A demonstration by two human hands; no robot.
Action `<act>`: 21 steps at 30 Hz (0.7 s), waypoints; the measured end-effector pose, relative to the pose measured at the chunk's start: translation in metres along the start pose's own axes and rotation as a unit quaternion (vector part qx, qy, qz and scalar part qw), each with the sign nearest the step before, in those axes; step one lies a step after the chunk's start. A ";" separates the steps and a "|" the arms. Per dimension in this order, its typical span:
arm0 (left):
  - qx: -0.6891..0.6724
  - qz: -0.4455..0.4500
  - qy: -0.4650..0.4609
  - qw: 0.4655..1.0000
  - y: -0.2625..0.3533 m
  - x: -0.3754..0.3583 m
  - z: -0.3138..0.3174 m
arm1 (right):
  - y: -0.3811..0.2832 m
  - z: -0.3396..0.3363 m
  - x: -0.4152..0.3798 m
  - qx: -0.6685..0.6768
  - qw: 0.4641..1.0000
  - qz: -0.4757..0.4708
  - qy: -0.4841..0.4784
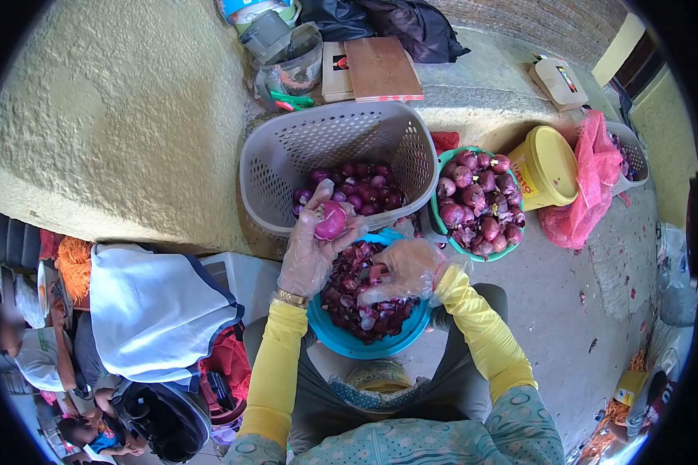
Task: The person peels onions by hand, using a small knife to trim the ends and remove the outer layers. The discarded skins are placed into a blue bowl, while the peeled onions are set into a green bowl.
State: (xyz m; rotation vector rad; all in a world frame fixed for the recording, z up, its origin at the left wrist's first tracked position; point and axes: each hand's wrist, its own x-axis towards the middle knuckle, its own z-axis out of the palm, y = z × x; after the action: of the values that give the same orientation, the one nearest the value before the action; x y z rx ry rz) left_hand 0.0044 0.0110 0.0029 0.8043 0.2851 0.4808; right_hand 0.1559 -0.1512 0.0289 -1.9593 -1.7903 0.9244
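Observation:
My left hand [312,252], in a clear plastic glove, holds a peeled red onion [331,220] over the front rim of the grey basket. My right hand [408,267], gloved too, is closed with its fingertips together over the blue basin [380,348]. A small dark-red object [378,273] shows at those fingertips; I cannot tell what it is. Papery onion skins [355,308] fill the basin between my knees. Shiny peeled onions [364,186] lie at the bottom of the grey basket [261,167]. To the right, a green-rimmed basin [479,258] is heaped with unpeeled red onions [473,198].
A yellow bucket [547,167] with a lid and a pink mesh sack [585,186] stand at the right. Behind the basket are a brown board [382,68] and green-handled scissors [291,101]. White cloth [155,310] drapes at the left. Other people [43,353] sit far left.

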 end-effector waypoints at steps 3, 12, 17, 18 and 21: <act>0.055 0.015 0.006 0.998 -0.003 -0.001 -0.006 | 0.006 0.005 0.001 0.052 0.997 -0.002 0.050; 0.226 0.005 0.016 0.974 -0.012 -0.006 -0.004 | 0.003 0.007 0.012 0.162 0.945 -0.015 0.282; 0.268 0.025 0.013 0.963 -0.015 -0.006 -0.001 | 0.002 0.008 0.013 0.098 0.955 -0.035 0.277; 0.255 0.011 0.003 0.967 -0.014 -0.006 -0.001 | 0.005 0.011 0.015 0.081 0.955 -0.043 0.280; 0.239 0.005 0.008 0.971 -0.017 -0.006 0.002 | 0.008 0.014 0.018 0.072 0.955 -0.050 0.283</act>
State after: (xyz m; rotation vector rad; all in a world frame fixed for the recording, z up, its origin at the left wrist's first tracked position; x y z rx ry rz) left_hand 0.0052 -0.0037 -0.0078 1.2710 0.4209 0.4327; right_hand 0.1527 -0.1377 0.0098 -1.7841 -1.4271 0.3857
